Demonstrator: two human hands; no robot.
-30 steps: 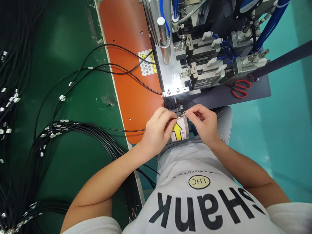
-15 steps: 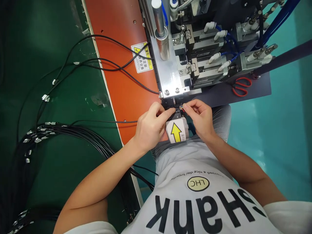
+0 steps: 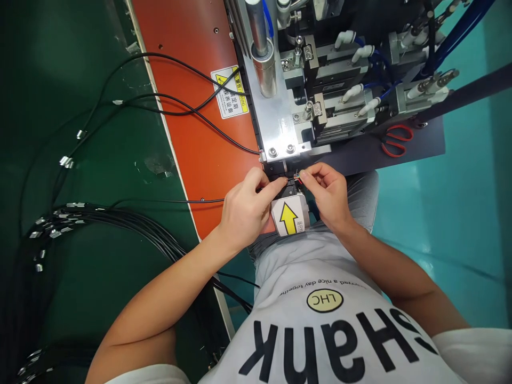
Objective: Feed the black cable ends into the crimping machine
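Note:
A black cable (image 3: 192, 201) runs across the orange plate into my left hand (image 3: 246, 208), whose thumb and forefinger press its end down at the front of the machine. Thin coloured wires (image 3: 297, 176) fan out of that end. My right hand (image 3: 328, 192) pinches the wires between thumb and forefinger. Both hands' fingertips are close together over a small black fixture (image 3: 288, 189). Below the fixture is a white plate with a yellow arrow (image 3: 288, 217). The exact wire tips are hidden by my right fingers.
The machine's metal plate (image 3: 280, 128) and cylinder (image 3: 264, 69) stand just beyond my hands. Red-handled scissors (image 3: 397, 141) lie on the dark ledge at right. A bundle of black cables (image 3: 132, 221) with shiny ends rests on the green surface, and more cables cross the orange plate (image 3: 200, 160).
The view has shifted slightly. Both hands keep their places at the fixture, and the coloured wires by my right fingertips show a little more spread.

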